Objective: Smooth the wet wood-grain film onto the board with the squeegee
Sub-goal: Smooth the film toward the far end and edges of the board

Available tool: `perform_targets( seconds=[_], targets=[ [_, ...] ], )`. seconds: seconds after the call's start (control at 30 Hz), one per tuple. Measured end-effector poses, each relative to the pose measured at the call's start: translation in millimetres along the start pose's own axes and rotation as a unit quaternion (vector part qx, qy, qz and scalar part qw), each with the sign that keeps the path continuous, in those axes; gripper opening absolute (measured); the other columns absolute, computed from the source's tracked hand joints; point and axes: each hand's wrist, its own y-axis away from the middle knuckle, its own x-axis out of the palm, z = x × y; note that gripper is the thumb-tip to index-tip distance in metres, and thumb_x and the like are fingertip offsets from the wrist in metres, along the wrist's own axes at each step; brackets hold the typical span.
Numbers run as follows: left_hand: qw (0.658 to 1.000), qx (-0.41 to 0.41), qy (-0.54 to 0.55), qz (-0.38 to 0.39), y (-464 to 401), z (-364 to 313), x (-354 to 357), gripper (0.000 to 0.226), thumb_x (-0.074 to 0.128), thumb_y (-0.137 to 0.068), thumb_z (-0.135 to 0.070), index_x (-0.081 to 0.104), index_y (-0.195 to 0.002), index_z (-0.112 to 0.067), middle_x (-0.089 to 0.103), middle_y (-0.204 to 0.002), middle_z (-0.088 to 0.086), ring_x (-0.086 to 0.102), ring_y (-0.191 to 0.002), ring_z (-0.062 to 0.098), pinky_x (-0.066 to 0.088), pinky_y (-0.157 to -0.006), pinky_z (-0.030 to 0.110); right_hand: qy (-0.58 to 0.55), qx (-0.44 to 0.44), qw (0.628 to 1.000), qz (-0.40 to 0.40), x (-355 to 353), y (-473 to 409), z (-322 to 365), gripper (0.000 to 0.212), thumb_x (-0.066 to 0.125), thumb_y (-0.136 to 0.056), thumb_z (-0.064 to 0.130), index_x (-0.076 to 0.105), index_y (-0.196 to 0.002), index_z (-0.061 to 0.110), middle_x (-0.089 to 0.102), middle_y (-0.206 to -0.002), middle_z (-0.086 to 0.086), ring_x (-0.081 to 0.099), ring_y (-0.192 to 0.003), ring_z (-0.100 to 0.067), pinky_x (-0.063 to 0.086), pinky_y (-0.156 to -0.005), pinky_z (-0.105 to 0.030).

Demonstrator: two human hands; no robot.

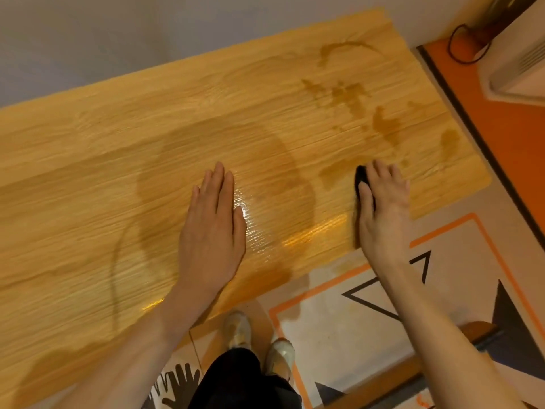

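Head view: two bare hands on a wet, yellow-brown wood-grain film [206, 119] covering a board.
Left hand [213, 228] lies flat, fingers straight, pressing the film; right hand [383, 211], just beside its near edge, curls over a small black squeegee [360, 180], darker wet patches beyond its fingertips.

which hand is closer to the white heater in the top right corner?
Right. The right hand, holding the black squeegee, sits near the film's right end, below-left of the heater. The left hand lies flat farther left, mid-film.
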Motion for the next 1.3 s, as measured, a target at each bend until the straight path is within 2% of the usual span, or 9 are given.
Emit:
perform_targets(
  seconds=[0.07,0.23,0.37,0.5,0.73,0.83,1.07,1.17,1.3],
  targets=[
    [1.0,-0.004,0.003,0.005,0,0,0,0.054,0.036,-0.106,-0.02,0.032,-0.157,-0.002,0.024,-0.167,0.014,0.02,-0.155,0.027,0.002,-0.128,0.03,-0.019,-0.021,0.999,0.021,5,26,16,0.043,0.037,-0.104,0.022,0.044,-0.144,0.009,0.033,-0.156,-0.006,0.018,-0.149,-0.022,0.01,-0.123,-0.044],
    [1.0,-0.015,0.014,0.016,-1,-2,-2,0.055,0.034,-0.107,-0.023,0.03,-0.158,-0.003,0.024,-0.167,0.012,0.018,-0.156,0.024,0.001,-0.128,0.03,-0.032,-0.184,0.973,0.138,-1,66,9,0.044,0.038,-0.101,0.018,0.045,-0.143,0.014,0.034,-0.156,-0.003,0.019,-0.149,-0.02,0.011,-0.123,-0.045],
    [1.0,-0.018,0.007,0.021,-2,-3,-1,0.055,0.034,-0.107,-0.023,0.028,-0.159,-0.005,0.021,-0.168,0.01,0.016,-0.157,0.023,0.003,-0.129,0.031,-0.038,-0.165,0.979,0.111,4,-6,6,0.041,0.047,-0.097,0.007,0.053,-0.137,0.01,0.041,-0.15,-0.007,0.025,-0.146,-0.025,0.008,-0.123,-0.04],
    [1.0,-0.022,0.008,0.019,-1,-2,0,0.055,0.037,-0.106,-0.022,0.029,-0.158,-0.006,0.021,-0.168,0.008,0.017,-0.157,0.022,0.005,-0.129,0.031,-0.033,-0.155,0.983,0.094,14,-72,8,0.04,0.049,-0.099,0.003,0.055,-0.136,0.016,0.044,-0.149,-0.002,0.025,-0.146,-0.024,0.013,-0.122,-0.049],
    [1.0,-0.018,0.007,0.02,-1,-1,2,0.056,0.041,-0.105,-0.02,0.03,-0.158,-0.005,0.023,-0.168,0.009,0.02,-0.156,0.023,0.009,-0.128,0.032,-0.023,-0.254,0.947,0.194,-23,33,-27,0.043,0.041,-0.1,0.015,0.049,-0.141,0.022,0.037,-0.155,0.003,0.021,-0.149,-0.022,0.011,-0.122,-0.044],
    [0.999,-0.024,0.027,0.017,-2,-3,-1,0.055,0.043,-0.105,-0.019,0.034,-0.156,-0.004,0.026,-0.167,0.009,0.021,-0.156,0.023,0.011,-0.128,0.032,-0.003,-0.311,0.926,0.215,-18,4,-29,0.047,0.039,-0.1,0.018,0.04,-0.145,0.027,0.032,-0.157,0.006,0.021,-0.149,-0.022,0.015,-0.121,-0.046],
    [0.999,-0.04,0.016,0.018,-2,-8,-4,0.054,0.046,-0.102,-0.018,0.04,-0.154,-0.003,0.032,-0.165,0.008,0.025,-0.155,0.022,0.012,-0.128,0.035,0.033,-0.259,0.958,0.119,38,-94,16,0.04,0.046,-0.099,0.015,0.05,-0.139,0.015,0.044,-0.15,-0.008,0.029,-0.144,-0.032,0.013,-0.121,-0.045],
    [0.999,-0.037,0.021,0.016,-1,-9,-4,0.054,0.047,-0.101,-0.017,0.04,-0.153,-0.002,0.032,-0.165,0.009,0.026,-0.155,0.022,0.018,-0.128,0.041,0.108,-0.365,0.913,0.144,20,-23,-2,0.057,0.058,-0.089,0.015,0.038,-0.143,0.017,0.04,-0.152,-0.008,0.028,-0.144,-0.035,0.015,-0.121,-0.05],
    [0.999,-0.035,0.005,0.022,-2,-8,-3,0.055,0.042,-0.103,-0.022,0.036,-0.155,-0.004,0.03,-0.166,0.009,0.024,-0.156,0.022,0.021,-0.127,0.044,0.027,-0.428,0.882,0.197,-1,14,-28,0.054,0.046,-0.089,0.016,0.042,-0.142,0.02,0.036,-0.153,-0.002,0.027,-0.145,-0.029,0.024,-0.116,-0.05]
  ],
)
